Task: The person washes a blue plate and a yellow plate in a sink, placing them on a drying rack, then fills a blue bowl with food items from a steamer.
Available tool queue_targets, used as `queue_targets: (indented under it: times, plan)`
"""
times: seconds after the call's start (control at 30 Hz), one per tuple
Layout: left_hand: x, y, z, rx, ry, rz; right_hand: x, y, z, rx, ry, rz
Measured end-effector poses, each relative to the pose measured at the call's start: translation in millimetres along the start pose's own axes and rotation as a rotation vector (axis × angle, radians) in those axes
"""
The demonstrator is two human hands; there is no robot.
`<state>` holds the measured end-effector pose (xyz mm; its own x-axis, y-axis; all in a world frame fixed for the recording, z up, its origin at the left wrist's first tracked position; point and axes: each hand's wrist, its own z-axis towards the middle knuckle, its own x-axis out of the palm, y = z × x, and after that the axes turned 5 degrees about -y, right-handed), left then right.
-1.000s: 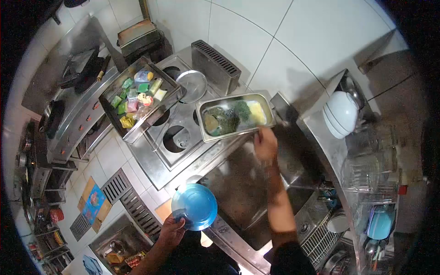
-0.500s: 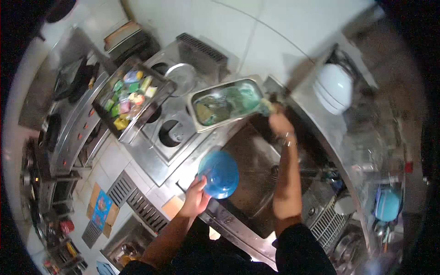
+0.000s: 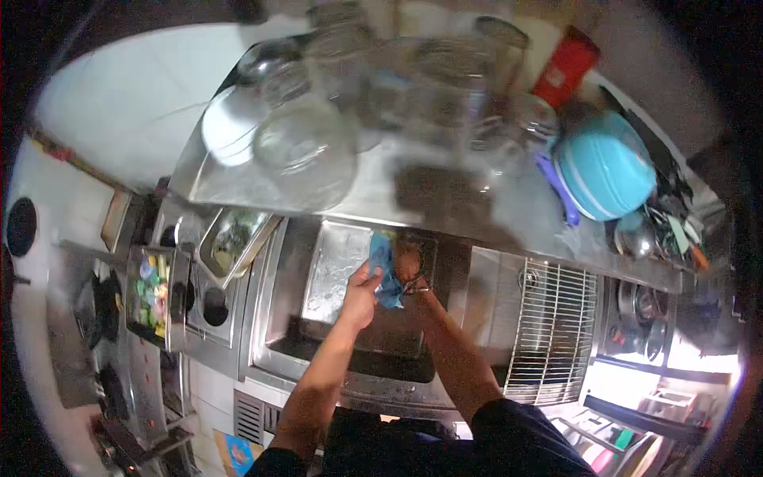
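Note:
My left hand [image 3: 362, 294] grips a blue bowl [image 3: 385, 274], turned on its side above the sink [image 3: 366, 342]. The thumb lies on the near face of the bowl. My right hand [image 3: 408, 262], a band at its wrist, is closed at the bowl's right side. Whatever it holds is hidden behind the bowl and the fingers. To the left, a rectangular metal pan [image 3: 213, 246] with greenish liquid in it rests on the steel counter.
A steel shelf [image 3: 373, 179] runs above the sink, bearing glass bowls [image 3: 306, 155], white bowls [image 3: 230, 127] and a turquoise container [image 3: 608, 171]. A wire rack [image 3: 552, 330] lies right of the sink. A tray of small colorful packets [image 3: 151, 290] stands at the left.
My view has swung right, toward the sink and shelf. My right hand has come from the pan to the blue bowl, which is now tilted on edge between both hands.

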<state>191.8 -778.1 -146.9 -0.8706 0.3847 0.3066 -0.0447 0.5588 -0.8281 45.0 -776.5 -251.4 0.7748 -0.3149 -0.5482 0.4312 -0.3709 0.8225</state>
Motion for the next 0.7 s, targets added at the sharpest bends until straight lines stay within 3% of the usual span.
queue_targets:
  times: [0.07,0.1,0.13,0.17,0.23,0.27,0.33,0.43,0.5,0.53,0.57,0.6,0.7]
  plan:
    - [22,9,17,0.076,-0.007,-0.145,2,-4,-11,-0.161,-0.131,-0.003]
    - [28,9,23,0.073,0.006,-0.125,-10,39,-38,-0.426,-0.513,0.005]
    - [31,7,27,0.022,-0.009,-0.211,-45,85,-56,-0.562,-0.525,0.233]
    - [36,5,31,-0.024,-0.022,-0.299,-53,79,-48,-0.556,-0.539,0.237]
    - [48,0,23,-0.041,-0.039,-0.140,-50,48,-25,0.005,-0.048,0.032]
    - [51,2,19,0.000,-0.010,-0.075,-46,17,-8,0.049,0.024,0.031]
    - [54,0,19,0.043,0.023,0.003,-54,-43,8,0.079,0.034,0.124]
    - [46,-9,33,0.137,0.040,-0.012,-78,-69,-7,0.120,-0.113,0.198]
    - [25,-7,62,0.088,-0.148,0.131,-86,-59,-16,0.150,-0.212,0.170]
    - [-12,25,107,0.195,-0.111,0.337,-88,-49,-23,0.165,-0.242,0.143]
    - [-11,35,119,0.196,-0.111,0.339,-90,-37,-29,0.181,-0.265,0.108]
    - [3,44,127,0.133,-0.233,0.452,-91,-26,-35,0.198,-0.271,0.075]
    - [39,52,126,-0.044,-0.192,0.306,-86,10,-61,0.216,-0.265,0.026]
